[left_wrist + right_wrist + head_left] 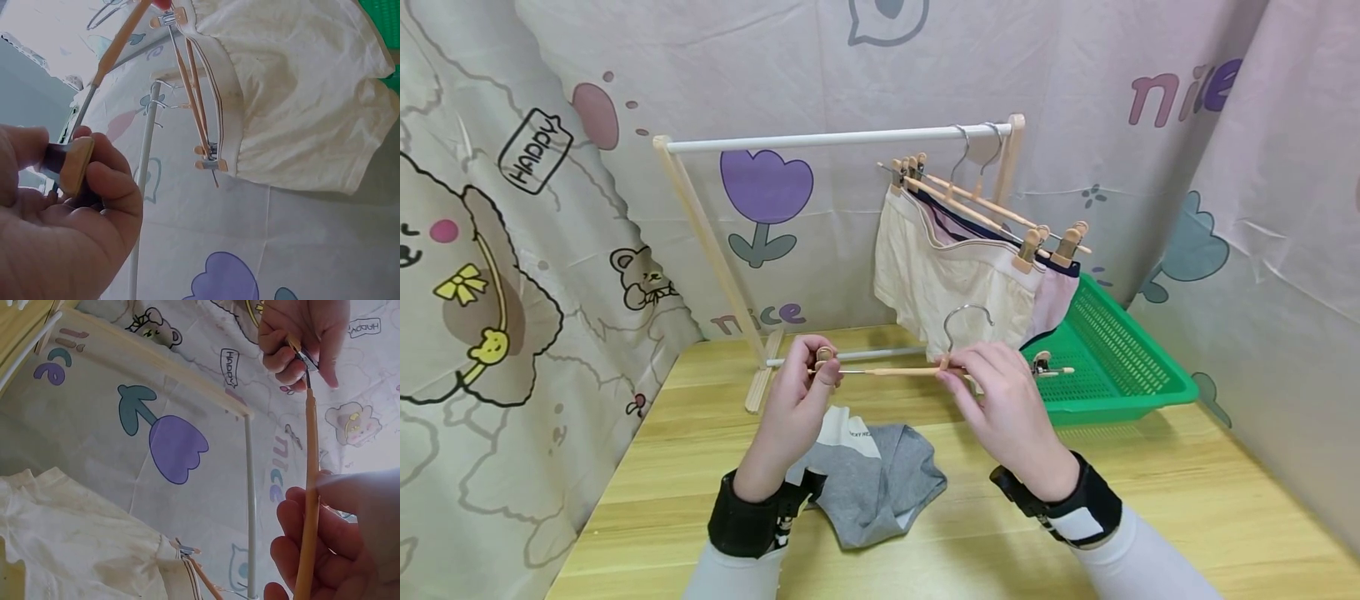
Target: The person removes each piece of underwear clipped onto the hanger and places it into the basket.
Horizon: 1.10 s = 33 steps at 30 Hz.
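Both hands hold a wooden clip hanger [910, 370] level above the table. My left hand [796, 407] pinches the clip at its left end [74, 164]. My right hand [1000, 398] grips the wooden bar [306, 506] near the metal hook [964, 321]. The hanger's right clip [1043, 364] sticks out past my right hand. A grey pair of underwear [872, 479] with a white waistband lies crumpled on the table under my hands.
A small wooden rack [842, 140] stands behind, with two hangers of cream, pink and dark underwear [955, 275] at its right end. A green plastic basket [1112, 367] sits at the right. Printed cloth walls enclose the wooden table [1150, 500].
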Available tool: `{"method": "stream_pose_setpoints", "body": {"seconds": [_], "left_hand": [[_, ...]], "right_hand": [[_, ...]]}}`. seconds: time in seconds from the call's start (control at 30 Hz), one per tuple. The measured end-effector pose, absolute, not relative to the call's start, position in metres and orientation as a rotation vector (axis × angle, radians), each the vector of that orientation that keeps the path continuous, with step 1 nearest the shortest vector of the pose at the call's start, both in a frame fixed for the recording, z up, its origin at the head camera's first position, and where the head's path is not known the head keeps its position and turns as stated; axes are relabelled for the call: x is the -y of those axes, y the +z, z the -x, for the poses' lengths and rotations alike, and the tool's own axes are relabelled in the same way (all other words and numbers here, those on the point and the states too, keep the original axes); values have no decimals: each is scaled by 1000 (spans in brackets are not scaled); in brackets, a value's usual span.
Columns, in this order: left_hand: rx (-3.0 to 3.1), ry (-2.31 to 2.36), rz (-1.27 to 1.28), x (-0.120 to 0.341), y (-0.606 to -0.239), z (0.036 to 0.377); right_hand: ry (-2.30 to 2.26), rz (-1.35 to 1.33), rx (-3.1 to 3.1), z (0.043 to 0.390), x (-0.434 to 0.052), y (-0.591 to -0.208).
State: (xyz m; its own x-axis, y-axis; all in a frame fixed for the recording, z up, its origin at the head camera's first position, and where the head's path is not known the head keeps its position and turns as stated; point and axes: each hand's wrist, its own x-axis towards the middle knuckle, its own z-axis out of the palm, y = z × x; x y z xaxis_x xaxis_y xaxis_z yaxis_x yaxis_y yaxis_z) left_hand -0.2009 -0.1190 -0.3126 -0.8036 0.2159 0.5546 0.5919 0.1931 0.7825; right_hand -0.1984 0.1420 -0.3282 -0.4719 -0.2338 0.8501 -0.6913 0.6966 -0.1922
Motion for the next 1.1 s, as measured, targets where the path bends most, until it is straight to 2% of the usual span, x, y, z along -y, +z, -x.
{"method": "stream_pose_setpoints", "body": {"seconds": [0.4,0.6,0.8,1.1], "left_hand": [[2002,-1751,758,120,-311,201],[1928,-1770,700,124,-310,201],[1866,-1778,579,129,-307,199],[1688,-1831,531,137,-301,196]], "right_hand": [[552,-713,1659,193,-135,-325],[396,-949,1448,185,-124,-323],[362,-1247,1733,179,-119,-332],[221,-1361,2126,191,-104,-366]]}}
